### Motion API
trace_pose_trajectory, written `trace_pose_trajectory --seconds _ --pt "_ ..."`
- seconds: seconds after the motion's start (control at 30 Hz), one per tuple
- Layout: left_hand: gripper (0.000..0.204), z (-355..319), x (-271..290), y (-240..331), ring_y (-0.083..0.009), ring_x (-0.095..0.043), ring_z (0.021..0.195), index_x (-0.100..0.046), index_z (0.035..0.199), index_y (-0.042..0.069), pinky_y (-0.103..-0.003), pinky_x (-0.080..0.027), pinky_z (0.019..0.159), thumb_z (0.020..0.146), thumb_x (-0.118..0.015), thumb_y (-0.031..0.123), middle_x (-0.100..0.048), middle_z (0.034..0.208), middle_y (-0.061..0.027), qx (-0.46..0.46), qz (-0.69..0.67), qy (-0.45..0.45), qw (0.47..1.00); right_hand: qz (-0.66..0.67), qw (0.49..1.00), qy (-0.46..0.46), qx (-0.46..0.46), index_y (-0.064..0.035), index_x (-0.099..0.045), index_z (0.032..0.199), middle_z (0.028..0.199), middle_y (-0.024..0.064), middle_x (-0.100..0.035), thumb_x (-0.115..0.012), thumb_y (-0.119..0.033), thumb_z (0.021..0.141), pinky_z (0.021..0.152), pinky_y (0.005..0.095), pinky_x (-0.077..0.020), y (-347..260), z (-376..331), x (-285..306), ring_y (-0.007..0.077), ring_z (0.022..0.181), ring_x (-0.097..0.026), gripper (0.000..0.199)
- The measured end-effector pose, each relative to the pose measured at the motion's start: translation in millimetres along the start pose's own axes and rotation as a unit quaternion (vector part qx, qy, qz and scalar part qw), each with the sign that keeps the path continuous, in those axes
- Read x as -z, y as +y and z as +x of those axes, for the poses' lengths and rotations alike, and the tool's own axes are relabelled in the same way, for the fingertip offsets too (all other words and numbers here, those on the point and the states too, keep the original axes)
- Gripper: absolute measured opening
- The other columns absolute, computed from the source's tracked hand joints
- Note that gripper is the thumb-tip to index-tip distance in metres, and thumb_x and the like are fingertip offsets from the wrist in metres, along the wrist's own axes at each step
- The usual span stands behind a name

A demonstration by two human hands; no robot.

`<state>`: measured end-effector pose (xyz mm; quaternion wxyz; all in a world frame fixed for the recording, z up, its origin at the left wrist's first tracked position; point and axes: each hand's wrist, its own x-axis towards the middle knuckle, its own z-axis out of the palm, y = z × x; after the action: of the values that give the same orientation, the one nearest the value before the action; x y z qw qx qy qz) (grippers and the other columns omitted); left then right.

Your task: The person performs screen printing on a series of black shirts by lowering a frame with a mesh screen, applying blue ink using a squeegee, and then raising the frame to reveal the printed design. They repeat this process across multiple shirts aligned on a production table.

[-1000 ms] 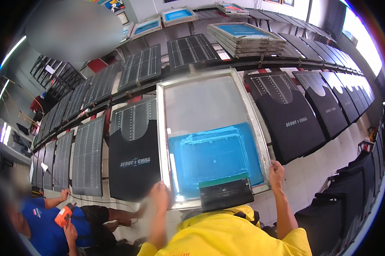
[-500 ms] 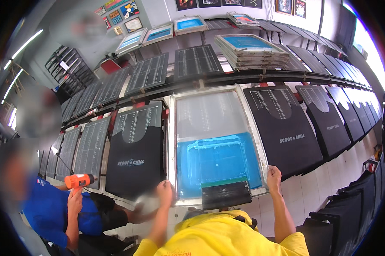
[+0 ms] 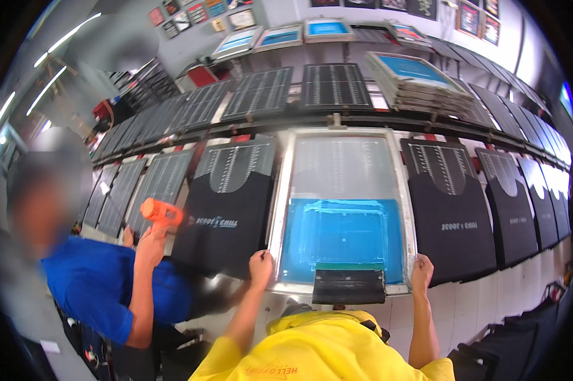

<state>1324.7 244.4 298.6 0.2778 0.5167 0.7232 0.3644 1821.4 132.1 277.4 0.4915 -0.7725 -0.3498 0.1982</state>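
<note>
My left hand [image 3: 261, 268] is closed round the near left corner of a screen printing frame [image 3: 285, 190]. My right hand [image 3: 422, 273] grips its near right side, fingers wrapped on the rail. The frame lies over a printing board seen faintly through the mesh. Blue emulsion [image 3: 343, 216] covers the mesh's near half. A wide squeegee [image 3: 348, 287] with a dark handle and green blade rests across the frame's near end. Beside it on the left is a black T-shirt [image 3: 216, 251] with a chest print; another black T-shirt [image 3: 451, 203] lies on the right.
At my left a co-worker in a blue shirt [image 3: 89, 286] points an orange heat gun [image 3: 162, 213] toward the left T-shirt. A second row of boards [image 3: 258, 92] runs behind, with stacked screens [image 3: 419, 86] on it. Dark garments [image 3: 521, 336] hang low at right.
My view has swung left, so the frame and boards appear farther right. The co-worker's heat gun is now nearer the left T-shirt. Both my hands stay on the frame.
</note>
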Motion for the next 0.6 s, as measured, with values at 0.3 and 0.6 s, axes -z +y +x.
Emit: trace_pose_trajectory --seconds 0.3,0.6 --pt "0.029 -9 6 14 -0.0347 -0.069 0.088 -0.072 0.099 -0.002 -0.04 -0.052 0.079 0.092 -0.061 0.024 -0.072 0.092 -0.0211 0.028 -0.016 0.007 0.999 0.0 1.0 0.004 0.0 0.0077 -0.068 0.109 0.087 0.0087 -0.07 -0.055 0.001 0.092 0.074 0.027 -0.0495 -17 -6 2 0.0124 0.078 -0.062 0.022" --pt "0.029 -6 5 2 -0.0347 -0.069 0.091 -0.072 0.099 -0.003 -0.039 -0.052 0.081 0.092 -0.061 0.023 -0.072 0.096 -0.0208 0.013 -0.012 0.001 1.0 0.003 1.0 -0.019 -0.024 0.009 -0.067 0.11 0.09 0.007 -0.07 -0.055 -0.001 0.095 0.075 0.024 -0.0501 -12 -4 2 0.0105 0.08 -0.064 0.022"
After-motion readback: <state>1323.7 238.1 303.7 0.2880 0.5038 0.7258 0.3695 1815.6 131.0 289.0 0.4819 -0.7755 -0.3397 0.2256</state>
